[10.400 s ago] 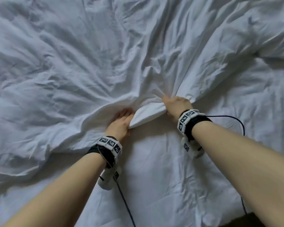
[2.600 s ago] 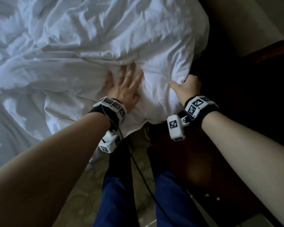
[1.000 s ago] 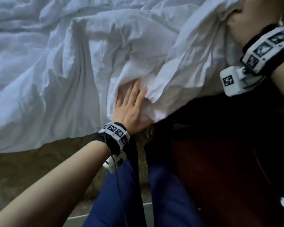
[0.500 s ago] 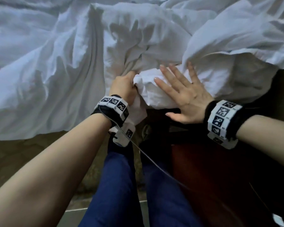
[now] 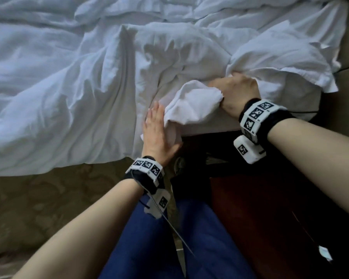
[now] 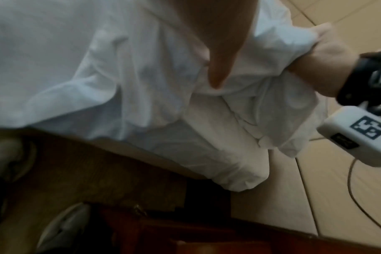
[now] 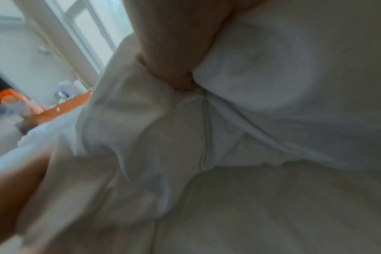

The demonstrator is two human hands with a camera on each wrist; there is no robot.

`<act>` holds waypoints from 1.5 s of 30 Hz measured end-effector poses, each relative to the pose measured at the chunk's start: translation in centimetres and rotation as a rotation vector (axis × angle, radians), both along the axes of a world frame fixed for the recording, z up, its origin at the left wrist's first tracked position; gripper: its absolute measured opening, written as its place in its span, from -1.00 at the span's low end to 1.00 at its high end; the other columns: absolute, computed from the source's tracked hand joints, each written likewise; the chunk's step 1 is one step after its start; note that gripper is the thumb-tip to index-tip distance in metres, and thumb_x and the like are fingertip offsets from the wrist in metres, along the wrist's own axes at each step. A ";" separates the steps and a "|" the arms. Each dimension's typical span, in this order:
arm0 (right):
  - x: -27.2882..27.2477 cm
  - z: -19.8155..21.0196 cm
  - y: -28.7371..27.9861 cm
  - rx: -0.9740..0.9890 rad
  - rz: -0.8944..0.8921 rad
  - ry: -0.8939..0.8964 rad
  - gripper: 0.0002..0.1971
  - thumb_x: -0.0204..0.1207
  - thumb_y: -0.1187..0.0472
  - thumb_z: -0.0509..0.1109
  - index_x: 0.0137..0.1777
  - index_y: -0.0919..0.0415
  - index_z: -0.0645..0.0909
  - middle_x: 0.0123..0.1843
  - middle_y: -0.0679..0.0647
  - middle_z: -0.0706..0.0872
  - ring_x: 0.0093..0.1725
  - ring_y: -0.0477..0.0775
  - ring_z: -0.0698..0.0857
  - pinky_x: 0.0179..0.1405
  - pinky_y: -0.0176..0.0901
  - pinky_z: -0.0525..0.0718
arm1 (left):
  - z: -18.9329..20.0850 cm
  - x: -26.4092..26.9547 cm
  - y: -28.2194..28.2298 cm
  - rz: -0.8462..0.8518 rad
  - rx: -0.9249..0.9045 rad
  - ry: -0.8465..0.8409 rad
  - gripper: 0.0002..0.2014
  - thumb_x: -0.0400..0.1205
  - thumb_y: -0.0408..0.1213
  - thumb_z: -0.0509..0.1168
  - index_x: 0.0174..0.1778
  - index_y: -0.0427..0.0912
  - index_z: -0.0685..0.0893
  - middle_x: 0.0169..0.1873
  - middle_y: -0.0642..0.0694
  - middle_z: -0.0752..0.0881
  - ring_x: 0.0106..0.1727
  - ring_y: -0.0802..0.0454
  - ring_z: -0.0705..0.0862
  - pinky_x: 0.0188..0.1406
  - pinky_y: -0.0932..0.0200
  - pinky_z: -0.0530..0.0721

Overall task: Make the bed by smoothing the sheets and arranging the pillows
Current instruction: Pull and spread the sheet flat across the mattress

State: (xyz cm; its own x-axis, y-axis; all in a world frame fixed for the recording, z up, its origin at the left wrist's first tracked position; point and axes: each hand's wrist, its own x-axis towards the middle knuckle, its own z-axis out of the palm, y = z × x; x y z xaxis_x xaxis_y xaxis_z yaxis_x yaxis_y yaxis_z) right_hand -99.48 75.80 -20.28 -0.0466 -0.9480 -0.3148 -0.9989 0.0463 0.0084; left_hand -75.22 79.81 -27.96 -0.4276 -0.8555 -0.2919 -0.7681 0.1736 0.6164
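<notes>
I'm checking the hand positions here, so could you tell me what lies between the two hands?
In the head view, a bunched fold of white sheet fills the gap: the right hand grips one end, and the flat left hand touches the other.

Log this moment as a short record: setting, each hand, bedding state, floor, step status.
setting: corner of a bed, seen from above
left hand: fingers straight, flat against the white sheet at the bed's edge
right hand: grips a bunched corner of white bedding
bedding state: heavily wrinkled, one fold hanging over the side
floor: patterned carpet below the bed
step status: smoothing not done; no pillow clearly told apart
</notes>
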 end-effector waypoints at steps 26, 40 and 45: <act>-1.4 27.5 -3.8 -0.212 -0.063 0.052 -0.83 0.53 0.08 0.27 0.01 0.09 0.63 -0.03 0.29 0.73 -0.03 0.35 0.71 -0.13 0.02 0.60 | 26.1 7.3 -12.9 0.052 -0.225 -0.336 -0.78 0.65 -0.29 0.18 0.17 -0.23 0.58 0.06 -0.40 0.72 0.07 -0.42 0.67 -0.11 -0.07 0.53; 1.6 42.1 -15.0 -0.585 -0.025 0.037 -0.79 0.29 0.09 0.14 -0.27 0.21 0.50 -0.23 0.37 0.64 -0.16 0.41 0.65 -0.25 0.03 0.54 | 39.6 10.6 -27.1 0.105 -0.588 -0.071 -0.72 0.67 -0.13 0.20 -0.05 -0.33 0.59 -0.16 -0.45 0.71 -0.10 -0.43 0.67 -0.27 -0.01 0.41; 2.3 42.8 -18.6 -0.593 -0.067 0.116 -0.69 0.37 0.02 0.11 -0.21 0.25 0.55 -0.14 0.40 0.67 -0.13 0.45 0.66 -0.26 0.04 0.42 | 33.7 12.5 -25.7 0.097 -0.407 -0.079 -0.56 0.54 0.27 0.31 -0.01 -0.07 0.57 -0.06 -0.17 0.72 -0.02 -0.24 0.68 -0.19 0.01 0.48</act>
